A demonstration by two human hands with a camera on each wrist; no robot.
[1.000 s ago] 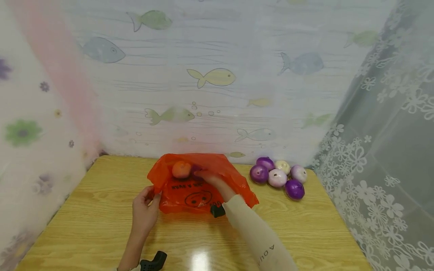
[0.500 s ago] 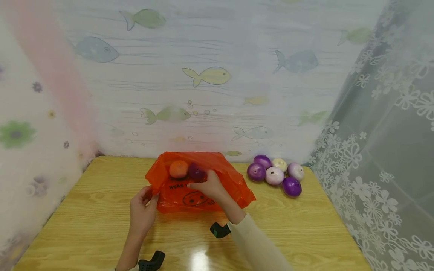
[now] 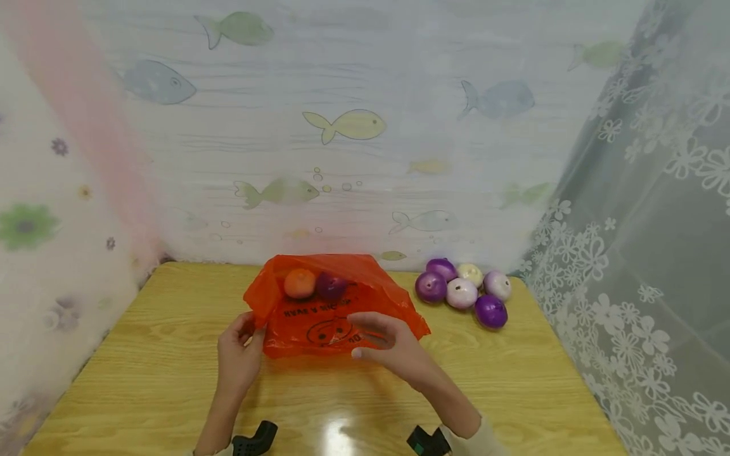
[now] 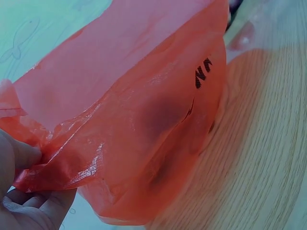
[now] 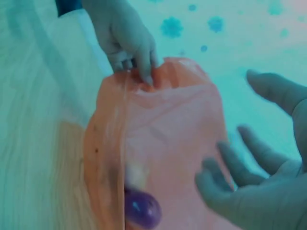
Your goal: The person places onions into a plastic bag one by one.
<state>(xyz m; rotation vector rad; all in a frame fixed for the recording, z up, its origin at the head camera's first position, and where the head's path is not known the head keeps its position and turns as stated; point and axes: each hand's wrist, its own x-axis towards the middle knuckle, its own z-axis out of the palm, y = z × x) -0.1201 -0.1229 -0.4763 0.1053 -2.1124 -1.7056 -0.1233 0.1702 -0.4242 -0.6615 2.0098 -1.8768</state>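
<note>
A thin red plastic bag (image 3: 365,272) with black print lies on the table, its mouth facing me. Inside sit an orange-looking round thing (image 3: 299,283) and a purple onion (image 3: 331,286), side by side; in the right wrist view the onion (image 5: 142,210) touches a blurred pale thing (image 5: 136,176). My left hand (image 3: 239,354) pinches the bag's left edge, the film (image 4: 62,167) bunched between thumb and fingers. My right hand (image 3: 393,348) hovers by the bag's front right, fingers spread and bent a little, holding nothing.
Several purple and pale onions (image 3: 462,293) are grouped at the table's back right. The wooden table (image 3: 171,329) meets a fish-print curtain (image 3: 353,126) behind. Each wrist carries a black device (image 3: 428,440).
My right hand has drawn out of the bag, back toward me and to the right, leaving the purple onion inside. My left hand keeps its grip on the bag's edge.
</note>
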